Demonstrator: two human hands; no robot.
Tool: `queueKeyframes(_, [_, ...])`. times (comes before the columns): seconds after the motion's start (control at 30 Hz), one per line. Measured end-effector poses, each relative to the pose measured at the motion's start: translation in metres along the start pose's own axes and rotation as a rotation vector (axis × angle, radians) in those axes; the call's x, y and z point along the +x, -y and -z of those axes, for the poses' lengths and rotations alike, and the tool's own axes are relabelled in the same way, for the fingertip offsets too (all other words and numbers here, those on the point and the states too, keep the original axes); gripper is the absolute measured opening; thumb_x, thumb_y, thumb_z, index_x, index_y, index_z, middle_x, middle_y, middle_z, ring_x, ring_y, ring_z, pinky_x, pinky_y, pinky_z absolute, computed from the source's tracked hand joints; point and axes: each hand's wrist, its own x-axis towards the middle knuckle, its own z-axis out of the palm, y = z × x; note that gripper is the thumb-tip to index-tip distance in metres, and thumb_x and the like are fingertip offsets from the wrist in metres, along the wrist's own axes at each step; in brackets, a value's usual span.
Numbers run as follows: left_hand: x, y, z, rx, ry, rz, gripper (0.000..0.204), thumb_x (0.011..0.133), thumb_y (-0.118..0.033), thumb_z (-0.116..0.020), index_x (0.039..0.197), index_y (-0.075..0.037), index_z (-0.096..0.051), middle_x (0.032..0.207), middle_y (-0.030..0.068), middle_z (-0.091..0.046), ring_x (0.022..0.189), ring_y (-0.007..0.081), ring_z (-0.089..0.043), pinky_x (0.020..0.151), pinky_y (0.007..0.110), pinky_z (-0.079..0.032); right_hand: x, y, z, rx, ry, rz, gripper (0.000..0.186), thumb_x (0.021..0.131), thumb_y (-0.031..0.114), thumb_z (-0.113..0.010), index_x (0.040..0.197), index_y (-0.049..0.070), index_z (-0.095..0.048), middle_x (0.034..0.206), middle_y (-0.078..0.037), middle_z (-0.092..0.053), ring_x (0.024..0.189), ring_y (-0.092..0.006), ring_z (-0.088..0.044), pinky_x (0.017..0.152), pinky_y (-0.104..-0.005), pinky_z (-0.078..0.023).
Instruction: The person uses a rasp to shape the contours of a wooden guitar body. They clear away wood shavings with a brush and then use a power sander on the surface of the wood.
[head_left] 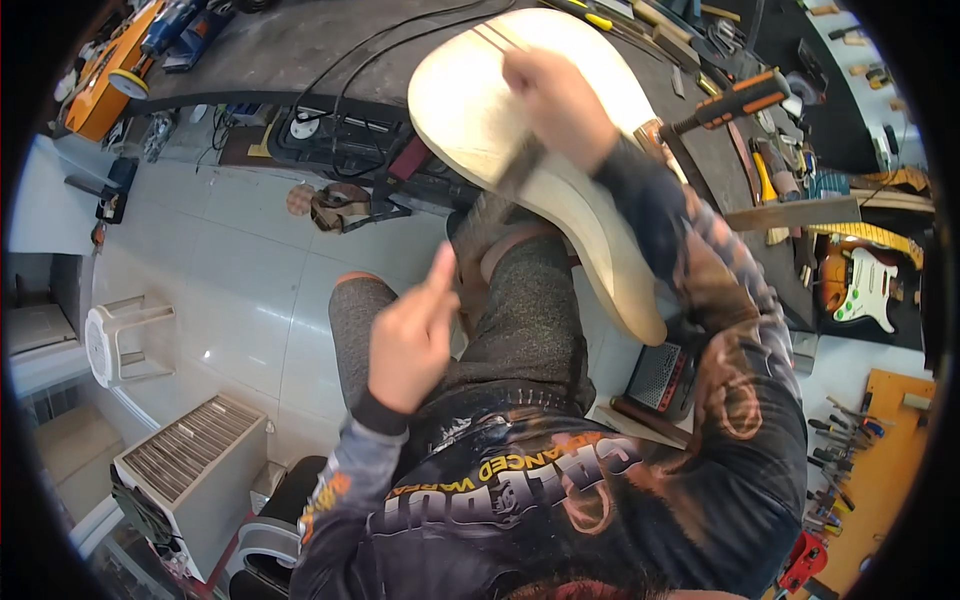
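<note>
- Pale wooden body (pixel 480 110): it lies on the counter (pixel 250 62) and juts past the near edge toward my legs. Its long axis slants from the broad end, over the counter, to a narrow horn at near right.
- Right hand (pixel 560 108): above the body and nearer to its broad part. I have these fingers curled closed, apparently around one end of a dark flat tool (pixel 521 166); blur hides the exact grip.
- Left hand (pixel 413 338): short of the counter's near edge, apart from the body. My index finger is extended, the others loosely bent; I cannot tell whether they touch the tool.
- Principal relation: the tool's long axis slants from my right hand down toward my left index finger, across the body's left side and obliquely to the body's own axis.
- Clamp handle (pixel 745 100): black and orange, just right of the body, over the counter.
- Metal strip (pixel 792 214): beside my right sleeve, near the counter's right end.
</note>
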Motion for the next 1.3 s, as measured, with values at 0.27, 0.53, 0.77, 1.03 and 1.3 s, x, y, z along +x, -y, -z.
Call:
queueKeyframes(0.27, [-0.024, 0.004, -0.002, -0.007, 0.026, 0.048, 0.066, 0.102, 0.001, -0.07, 0.165, -0.009, -0.056, 0.093, 0.023, -0.075, 0.083, 0.0344, -0.077, 0.079, 0.041, -0.059, -0.025, 0.009, -0.017, 0.02, 0.048, -0.039, 0.004, 0.082, -0.002, -0.059, 0.082, 0.001, -0.059, 0.073, -0.021, -0.059, 0.072, -0.0416, -0.06, 0.067, -0.0503, -0.048])
queueKeyframes(0.53, [0.046, 0.003, 0.008, 0.031, -0.05, 0.073, 0.067, 0.102, 0.002, -0.069, 0.166, -0.009, -0.055, 0.095, 0.023, -0.075, 0.086, 0.0323, -0.079, 0.082, 0.037, -0.06, 0.06, -0.017, -0.016, -0.062, -0.114, 0.003, 0.003, 0.084, -0.003, -0.057, 0.083, 0.0, -0.056, 0.072, -0.022, -0.057, 0.071, -0.0423, -0.057, 0.067, -0.0512, -0.046])
queueKeyframes(0.77, [-0.015, 0.011, -0.001, -0.06, 0.0, 0.045, 0.065, 0.102, 0.003, -0.069, 0.165, -0.007, -0.056, 0.096, 0.0226, -0.076, 0.083, 0.0318, -0.078, 0.082, 0.036, -0.06, -0.006, 0.013, -0.015, 0.042, 0.047, -0.055, 0.007, 0.081, -0.004, -0.06, 0.081, 0.002, -0.055, 0.073, -0.021, -0.056, 0.076, -0.0414, -0.058, 0.069, -0.0506, -0.045])
queueKeyframes(1.03, [-0.021, 0.013, -0.002, -0.064, -0.038, 0.048, 0.063, 0.103, 0.001, -0.069, 0.164, -0.008, -0.057, 0.099, 0.0257, -0.076, 0.082, 0.0349, -0.077, 0.084, 0.039, -0.06, 0.001, 0.019, -0.027, -0.001, 0.048, -0.053, 0.008, 0.082, -0.006, -0.058, 0.082, 0.002, -0.057, 0.073, -0.02, -0.057, 0.076, -0.0414, -0.06, 0.069, -0.0498, -0.047])
queueKeyframes(1.3, [0.037, 0.01, 0.017, -0.008, -0.068, 0.03, 0.069, 0.102, 0.0, -0.07, 0.167, -0.015, -0.055, 0.088, 0.0217, -0.072, 0.077, 0.0396, -0.071, 0.071, 0.048, -0.056, 0.057, -0.013, -0.023, -0.052, -0.087, 0.059, 0.004, 0.084, -0.003, -0.059, 0.085, 0.0, -0.058, 0.072, -0.023, -0.057, 0.074, -0.0441, -0.059, 0.067, -0.051, -0.047])
